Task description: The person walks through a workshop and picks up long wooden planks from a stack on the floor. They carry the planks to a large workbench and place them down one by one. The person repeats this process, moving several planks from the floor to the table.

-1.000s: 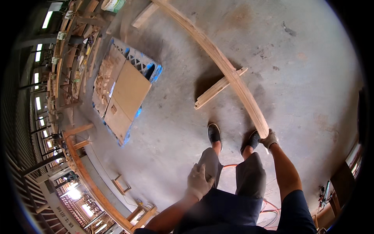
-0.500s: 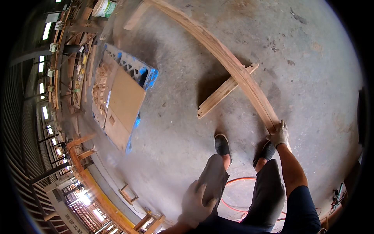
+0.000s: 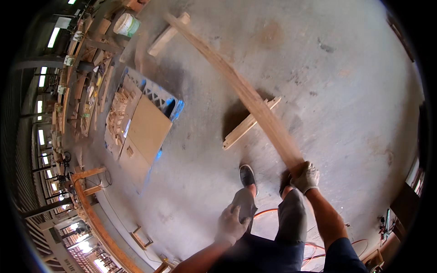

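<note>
A long wooden board (image 3: 255, 102) runs from the far left toward my feet, crossing above a short wooden beam (image 3: 252, 122). Its far tip lies by a second wooden block (image 3: 169, 34). At the near end, my gloved right hand (image 3: 306, 176) has its fingers wrapped round the board, just in front of my right shoe. My gloved left hand (image 3: 232, 224) hangs by my left thigh, fingers apart and holding nothing. Slight motion blur softens the board's grain.
To the left, a blue pallet (image 3: 175, 109) bears a cardboard sheet (image 3: 148, 125) and several small wood offcuts (image 3: 122, 107). A white and green bucket (image 3: 126, 25) stands beyond it. An orange hose (image 3: 266, 212) lies around my feet. An orange frame (image 3: 93, 204) is at lower left.
The board's near end has shifted nearer to me and tilted, showing one broad face. My right hand has moved with it and now wraps its end. The left hand stays by my thigh.
</note>
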`<state>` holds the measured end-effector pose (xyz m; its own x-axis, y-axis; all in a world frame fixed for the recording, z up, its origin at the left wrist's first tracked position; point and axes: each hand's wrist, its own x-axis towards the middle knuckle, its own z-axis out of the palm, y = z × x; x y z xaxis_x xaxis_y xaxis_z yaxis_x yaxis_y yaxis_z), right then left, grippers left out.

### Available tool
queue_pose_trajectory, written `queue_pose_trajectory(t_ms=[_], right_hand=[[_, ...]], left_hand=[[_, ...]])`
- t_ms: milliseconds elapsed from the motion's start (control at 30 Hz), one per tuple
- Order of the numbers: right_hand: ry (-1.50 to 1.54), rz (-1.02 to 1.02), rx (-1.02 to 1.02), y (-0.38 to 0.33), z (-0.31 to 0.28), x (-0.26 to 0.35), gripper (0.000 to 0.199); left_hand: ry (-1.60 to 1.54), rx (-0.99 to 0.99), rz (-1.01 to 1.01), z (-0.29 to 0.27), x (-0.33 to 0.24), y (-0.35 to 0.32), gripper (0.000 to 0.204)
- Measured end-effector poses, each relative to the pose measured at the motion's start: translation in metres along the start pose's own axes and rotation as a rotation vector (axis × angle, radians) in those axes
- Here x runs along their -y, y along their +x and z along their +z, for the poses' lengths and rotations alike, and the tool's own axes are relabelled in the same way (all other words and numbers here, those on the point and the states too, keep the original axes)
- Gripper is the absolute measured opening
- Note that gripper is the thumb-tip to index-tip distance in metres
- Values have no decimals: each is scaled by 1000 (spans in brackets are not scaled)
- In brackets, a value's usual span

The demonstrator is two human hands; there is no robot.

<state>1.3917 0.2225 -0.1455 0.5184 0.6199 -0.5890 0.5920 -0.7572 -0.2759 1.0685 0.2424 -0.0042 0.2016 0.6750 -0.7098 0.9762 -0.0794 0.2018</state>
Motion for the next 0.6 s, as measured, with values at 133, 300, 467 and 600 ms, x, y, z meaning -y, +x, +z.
queue_pose_trajectory(t_ms=[133,300,467,600], right_hand=[[-5,-18,66,-62,-87,53,73],[14,58,167,-156,-196,79,70],[-368,-52,362,-288,-254,24,45],[-260,328,238,-411,-267,-58,63]], left_hand=[[46,20,2,2,-6,6,66],[-166,-126,271,-29,-51,10,47],[-1613,560,-208,8,-87,88,61],[-1840,498,-448,-54,-142,86,92]])
